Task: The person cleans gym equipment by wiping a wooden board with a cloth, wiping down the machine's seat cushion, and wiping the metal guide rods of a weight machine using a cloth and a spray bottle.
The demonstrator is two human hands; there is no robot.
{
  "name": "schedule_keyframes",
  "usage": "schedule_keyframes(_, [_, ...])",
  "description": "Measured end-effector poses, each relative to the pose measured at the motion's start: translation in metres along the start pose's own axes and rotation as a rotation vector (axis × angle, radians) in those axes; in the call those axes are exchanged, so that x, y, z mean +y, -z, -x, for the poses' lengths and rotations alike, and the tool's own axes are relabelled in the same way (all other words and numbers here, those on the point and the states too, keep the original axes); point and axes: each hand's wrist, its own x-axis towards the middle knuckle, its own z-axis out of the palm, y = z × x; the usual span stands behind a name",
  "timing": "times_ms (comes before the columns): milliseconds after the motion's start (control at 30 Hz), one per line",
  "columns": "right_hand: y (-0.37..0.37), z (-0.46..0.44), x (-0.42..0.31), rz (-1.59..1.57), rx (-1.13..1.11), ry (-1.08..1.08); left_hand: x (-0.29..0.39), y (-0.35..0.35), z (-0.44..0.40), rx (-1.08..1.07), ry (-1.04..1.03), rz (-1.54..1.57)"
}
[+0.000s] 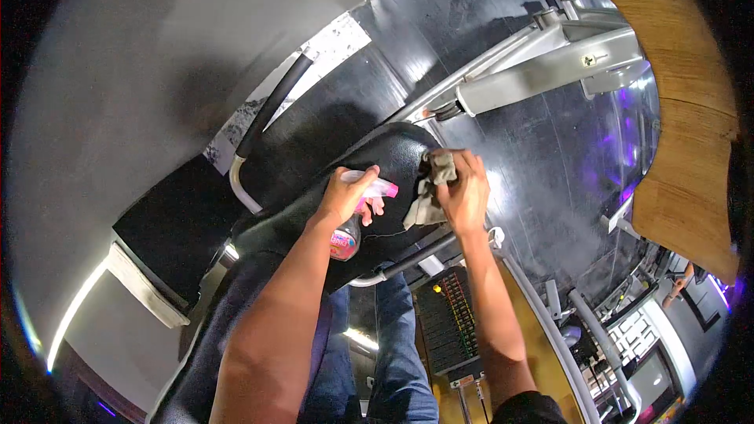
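Observation:
My left hand [343,198] is wrapped round the neck of a spray bottle [344,243] that has a pink and white nozzle. The nozzle points right, over a black padded seat [389,153]. In my right hand [466,193] is a crumpled grey-beige cloth [426,202], its lower end hanging against the right side of the pad. The two hands are apart, with part of the dark pad showing between them.
A padded handle bar [275,102] curves at the left, and another [420,255] lies below the cloth. A thick metal machine arm [550,71] crosses the upper right. Below are a mixer-like panel [448,318] and my jeans. A wooden surface [691,110] stands at the right.

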Motion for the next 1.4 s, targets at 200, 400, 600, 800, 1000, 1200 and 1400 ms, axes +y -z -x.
schedule_keyframes(200, [-0.029, -0.058, -0.036, 0.074, -0.001, 0.153, 0.000, 0.002, 0.000, -0.020, -0.019, -0.028])
schedule_keyframes(400, [-0.011, -0.103, -0.033, 0.242, -0.485, 0.134, 0.002, -0.001, 0.002, -0.008, -0.011, 0.010])
schedule_keyframes(600, [0.017, -0.088, 0.026, -0.173, -0.496, -0.200, -0.002, 0.001, 0.000, 0.025, -0.031, -0.026])
schedule_keyframes(800, [0.006, -0.103, 0.014, -0.169, -0.465, -0.263, 0.003, 0.000, 0.004, -0.013, -0.030, 0.011])
schedule_keyframes(1000, [-0.035, -0.140, -0.051, 0.153, -0.628, 0.062, 0.000, 0.001, 0.003, -0.031, -0.042, 0.010])
schedule_keyframes(1200, [-0.017, -0.118, -0.039, 0.220, -0.606, 0.096, 0.004, 0.000, 0.005, -0.036, -0.049, -0.033])
schedule_keyframes(1400, [0.002, -0.029, 0.001, -0.022, -0.043, 0.096, 0.001, 0.001, 0.003, -0.017, -0.050, -0.043])
